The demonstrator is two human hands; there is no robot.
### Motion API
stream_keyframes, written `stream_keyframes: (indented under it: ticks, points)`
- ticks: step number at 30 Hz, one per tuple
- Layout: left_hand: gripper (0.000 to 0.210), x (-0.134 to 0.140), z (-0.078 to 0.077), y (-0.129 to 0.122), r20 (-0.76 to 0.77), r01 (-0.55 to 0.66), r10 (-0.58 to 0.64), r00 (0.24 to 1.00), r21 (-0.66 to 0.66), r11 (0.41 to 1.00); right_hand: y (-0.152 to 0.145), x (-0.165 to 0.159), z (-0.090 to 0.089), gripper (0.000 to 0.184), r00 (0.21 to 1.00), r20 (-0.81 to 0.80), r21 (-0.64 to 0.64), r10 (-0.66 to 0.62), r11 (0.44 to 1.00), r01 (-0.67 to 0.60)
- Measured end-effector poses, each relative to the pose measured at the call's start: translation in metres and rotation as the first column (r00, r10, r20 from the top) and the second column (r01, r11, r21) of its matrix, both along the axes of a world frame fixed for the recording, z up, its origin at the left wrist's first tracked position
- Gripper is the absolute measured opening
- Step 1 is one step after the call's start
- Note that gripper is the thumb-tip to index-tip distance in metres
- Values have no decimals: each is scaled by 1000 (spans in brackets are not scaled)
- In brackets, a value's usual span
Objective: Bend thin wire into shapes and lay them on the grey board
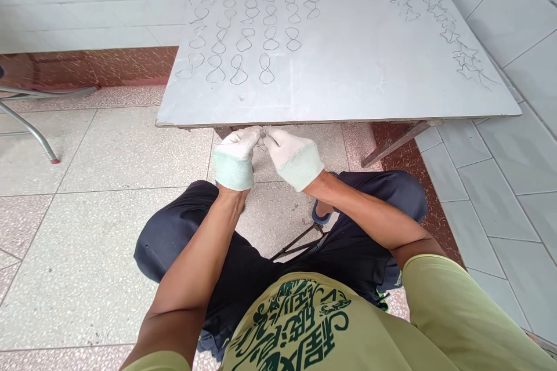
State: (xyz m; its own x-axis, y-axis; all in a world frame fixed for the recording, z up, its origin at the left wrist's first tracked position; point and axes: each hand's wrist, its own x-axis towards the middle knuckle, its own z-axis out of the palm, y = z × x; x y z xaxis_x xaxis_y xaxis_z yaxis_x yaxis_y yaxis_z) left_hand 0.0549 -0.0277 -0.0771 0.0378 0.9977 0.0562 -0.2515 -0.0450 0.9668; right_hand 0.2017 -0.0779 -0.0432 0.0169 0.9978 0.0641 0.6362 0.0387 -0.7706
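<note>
My left hand and my right hand, both in white gloves with pale green cuffs, meet just below the table's front edge. Their fingers are pinched together around a piece of thin wire, mostly hidden by the gloves. On the white table above them lie rows of thin wire bent into figure-eights; the nearest figure-eight stands a short way beyond my hands. Several wire stars form rows along the table's right side.
A tiled wall runs along the table's right side. Below the tabletop, a table leg slants down at the right. Metal chair legs stand on the floor at the left. My knees are spread under the table's front edge.
</note>
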Motion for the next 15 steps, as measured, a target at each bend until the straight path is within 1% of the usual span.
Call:
stream_keyframes:
  ticks: [3,5,7,9,11,13,15]
  points:
    - [37,-6,2,9,102,81,-82,991,10,997,-1,10,16,33,977,-213,-28,4,1000,-10]
    - [37,-9,3,13,158,96,-95,983,-2,995,0,17,27,34,952,-305,-106,-14,994,-19]
    - [39,-10,4,14,185,105,-98,978,-31,994,3,24,35,32,936,-352,-194,-30,980,-42]
    - [42,-11,5,14,204,125,-113,972,-48,991,6,31,39,32,937,-347,-232,-40,972,-44]
    - [44,-11,7,14,209,122,-112,971,-31,992,8,36,38,36,958,-283,-187,-51,982,-3]
    - [45,-11,9,12,187,97,-95,978,-5,995,7,37,36,41,984,-167,-53,-60,997,51]
    - [44,-10,11,10,152,84,-85,985,7,996,5,33,34,42,999,-2,108,-45,993,45]
